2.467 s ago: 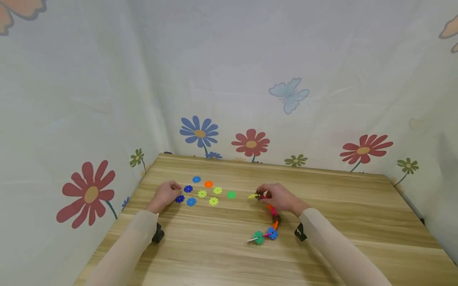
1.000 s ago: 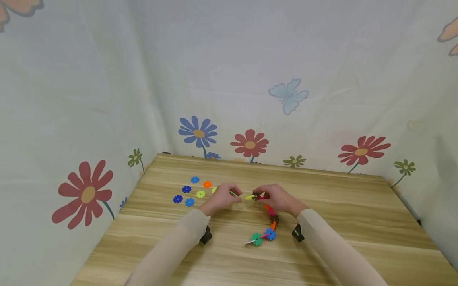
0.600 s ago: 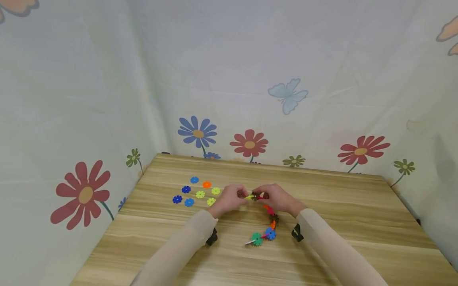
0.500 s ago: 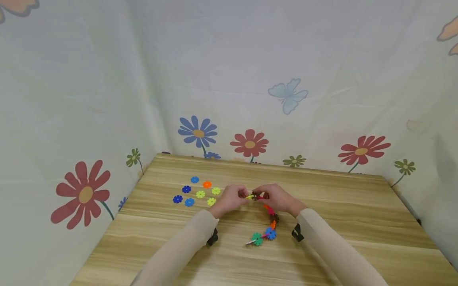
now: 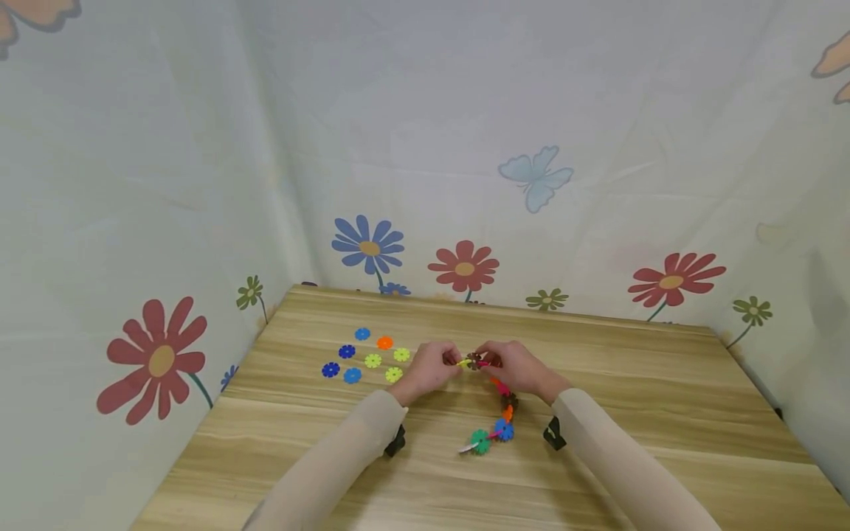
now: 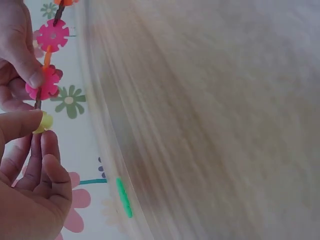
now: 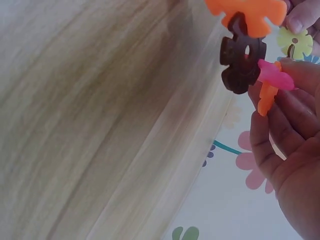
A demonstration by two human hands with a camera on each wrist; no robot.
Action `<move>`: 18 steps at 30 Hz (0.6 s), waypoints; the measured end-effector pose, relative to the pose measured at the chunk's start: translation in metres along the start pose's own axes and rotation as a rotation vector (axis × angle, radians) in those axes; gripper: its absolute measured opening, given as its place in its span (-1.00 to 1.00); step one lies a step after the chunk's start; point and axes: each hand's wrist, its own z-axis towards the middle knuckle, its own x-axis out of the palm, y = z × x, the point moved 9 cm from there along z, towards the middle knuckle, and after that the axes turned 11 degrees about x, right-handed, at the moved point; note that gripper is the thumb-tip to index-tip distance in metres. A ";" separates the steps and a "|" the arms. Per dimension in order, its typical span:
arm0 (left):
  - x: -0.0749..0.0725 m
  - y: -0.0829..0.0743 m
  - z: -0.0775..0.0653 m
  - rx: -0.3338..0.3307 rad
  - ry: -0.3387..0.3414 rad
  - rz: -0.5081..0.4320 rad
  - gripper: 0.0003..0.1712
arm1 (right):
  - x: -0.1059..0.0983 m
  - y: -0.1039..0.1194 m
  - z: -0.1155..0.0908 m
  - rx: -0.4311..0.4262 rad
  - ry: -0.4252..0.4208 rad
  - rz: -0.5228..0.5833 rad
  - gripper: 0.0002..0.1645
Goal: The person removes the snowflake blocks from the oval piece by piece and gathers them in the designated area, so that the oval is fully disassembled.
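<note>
A curved chain of slotted plastic flower discs hangs from my hands to the wooden table. My left hand pinches the yellow disc at the chain's upper end between thumb and fingers. My right hand grips a pink disc just along the chain, with a brown disc between the two hands. In the right wrist view, another brown disc and an orange disc follow. Blue and teal-green discs form the lower end, with a white piece.
Loose discs lie left of my left hand: dark blue, light blue, orange and yellow-green. A green disc lies on the table, hidden by my left hand in the head view. A flower-printed curtain stands behind.
My left hand has moved right from beside the loose dark blue discs and now pinches the chain's yellow end disc. My right hand has stayed nearly in place; the chain has shifted slightly.
</note>
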 end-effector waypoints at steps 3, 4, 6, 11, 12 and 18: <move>0.001 -0.004 0.001 0.028 0.001 0.019 -0.90 | -0.002 0.002 -0.001 -0.019 -0.010 0.001 -0.71; 0.002 -0.005 0.002 0.037 0.002 0.022 -0.91 | -0.002 0.003 -0.001 -0.027 -0.012 0.002 -0.71; 0.003 -0.007 0.003 0.054 0.001 0.025 -0.91 | -0.002 0.005 -0.002 -0.043 -0.017 0.001 -0.72; 0.004 -0.008 0.006 0.066 -0.014 0.054 -0.89 | -0.003 0.009 -0.002 -0.064 -0.026 0.002 -0.74; 0.003 -0.008 0.006 0.069 -0.019 0.068 -0.88 | -0.003 0.009 -0.002 -0.067 -0.029 0.002 -0.74; 0.002 -0.010 0.007 0.087 -0.048 0.134 -0.87 | -0.004 0.009 -0.002 -0.060 -0.036 0.006 -0.76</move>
